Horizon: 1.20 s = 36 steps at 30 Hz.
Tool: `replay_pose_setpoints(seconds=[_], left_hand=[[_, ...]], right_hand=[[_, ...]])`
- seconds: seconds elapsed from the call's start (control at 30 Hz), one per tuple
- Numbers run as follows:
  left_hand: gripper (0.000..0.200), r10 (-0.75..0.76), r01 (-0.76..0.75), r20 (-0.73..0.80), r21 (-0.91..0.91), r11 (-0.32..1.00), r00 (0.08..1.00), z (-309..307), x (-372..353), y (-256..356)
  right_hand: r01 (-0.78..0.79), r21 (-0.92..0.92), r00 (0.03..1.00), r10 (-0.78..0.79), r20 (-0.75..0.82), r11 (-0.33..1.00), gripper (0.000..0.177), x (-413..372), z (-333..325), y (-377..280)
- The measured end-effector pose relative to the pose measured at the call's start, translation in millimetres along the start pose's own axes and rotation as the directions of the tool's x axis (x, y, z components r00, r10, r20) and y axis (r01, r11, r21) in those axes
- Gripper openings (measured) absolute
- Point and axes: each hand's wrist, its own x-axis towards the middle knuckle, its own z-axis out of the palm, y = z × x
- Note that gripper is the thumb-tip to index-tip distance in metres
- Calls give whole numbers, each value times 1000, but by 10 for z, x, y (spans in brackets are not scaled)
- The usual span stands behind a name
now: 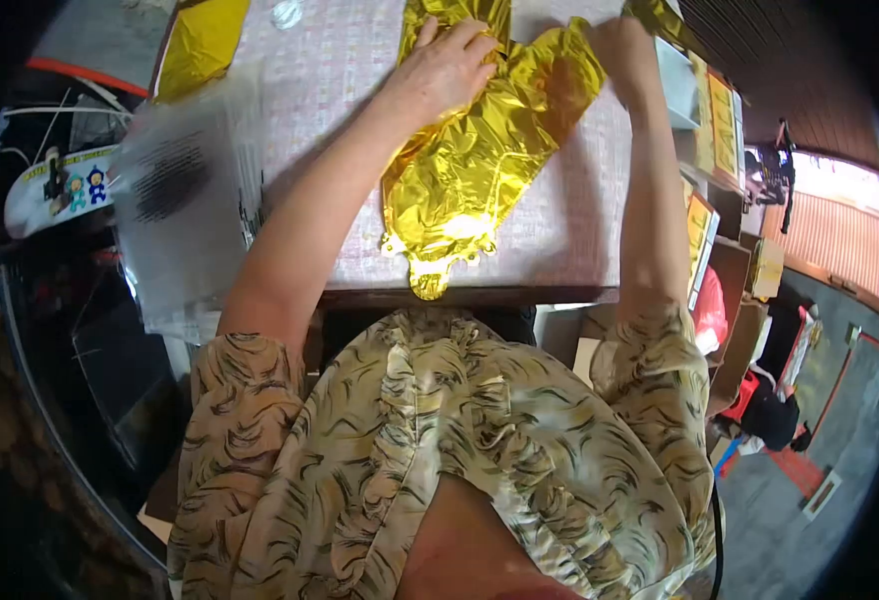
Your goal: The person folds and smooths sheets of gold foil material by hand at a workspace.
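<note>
A crumpled, flat gold foil balloon (470, 170) lies on the patterned tablecloth, its small tabbed end pointing toward me at the table's front edge. My left hand (445, 75) rests on the upper part of the foil with fingers apart, pressing it down. At the balloon's upper right edge, my right hand (628, 55) is closed, its fingers bent against the foil rim; the fingertips are partly hidden. Beyond that hand, another strip of gold foil (665, 22) runs toward the right.
Clear plastic bags (185, 200) with dark print hang over the table's left side. More gold foil (200, 45) lies at the upper left, beside a small clear round object (287, 14). Yellow-and-white boxes (720, 120) line the right side. A chest-high table edge (460, 296) faces me.
</note>
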Motion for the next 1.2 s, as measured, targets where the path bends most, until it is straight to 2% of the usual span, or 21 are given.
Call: replay_pose_setpoints(seconds=[0.03,0.17,0.2,0.23,0.3,0.37,0.53,0.6,0.63,0.7,0.77,0.8,0.83,0.9,0.93,0.97,1.0,1.03,1.1,1.13,1.2], left_hand=[[38,15,-15,3,-7,1000,1000,-19,4,11],[39,12,-11,51,-19,1000,999,-83,-9,-11],[39,16,-15,26,-22,1000,1000,-81,-16,-19],[39,18,-18,-3,-23,1000,1000,-74,-12,-17],[40,-5,9,54,-73,997,999,-79,9,-19],[40,46,-47,38,36,998,998,-79,6,-12],[42,20,-22,49,30,999,999,-98,-2,-11],[42,38,-39,9,35,999,999,-54,-11,-16],[42,41,-41,7,39,998,999,-39,0,-33],[44,55,-60,101,43,997,993,6,11,-76],[46,74,-63,120,-91,994,990,30,-63,-173],[48,86,-55,130,-222,973,988,-1,-73,-183],[48,90,-59,130,-223,973,987,-10,-51,-170],[51,-20,62,303,-129,990,953,-178,17,-57],[51,-71,95,250,-87,992,966,-241,-1,13],[50,-96,113,140,-117,987,985,-197,-31,40],[48,-129,154,224,-100,983,966,-222,-6,49],[45,-160,192,302,-79,978,940,-249,35,45],[43,-165,213,272,-157,964,948,-121,38,-44],[40,-177,236,245,-238,942,953,-38,8,-86],[38,-124,174,202,-250,952,971,-30,-12,-118]], right_hand=[[27,-113,998,-35,-61,993,46,-325,-44,40],[-265,54,958,257,128,963,68,-975,-33,-144],[-270,-68,962,267,-50,960,75,-1039,45,-213],[-390,3,921,390,11,921,75,-1014,63,-258],[-442,118,892,449,-47,889,72,-1024,175,-293],[-394,201,904,418,-90,897,67,-1019,224,-329],[-282,347,913,362,-191,895,50,-945,130,-427],[-81,359,936,195,-292,930,38,-948,-25,-576],[-79,362,935,195,-296,929,38,-919,-94,-689],[39,668,969,134,-207,744,28,-885,-212,-1023],[180,911,983,-94,-156,370,26,-827,-71,-1176],[252,961,960,-95,-263,-115,39,-862,-117,-1412],[255,960,960,-92,-265,-114,39,-882,-99,-1361],[459,888,883,114,-456,4,33,-927,53,-1108],[424,840,873,95,-478,338,40,-1029,103,-940],[423,842,873,97,-478,335,40,-1129,206,-852],[244,677,933,21,-358,695,43,-1223,312,-789],[70,356,977,8,-212,932,45,-1287,431,-740],[92,356,971,-3,-241,930,50,-1438,596,-919],[56,294,988,-10,-157,954,61,-1476,598,-981],[69,306,974,1,-225,950,58,-1450,695,-1144]])
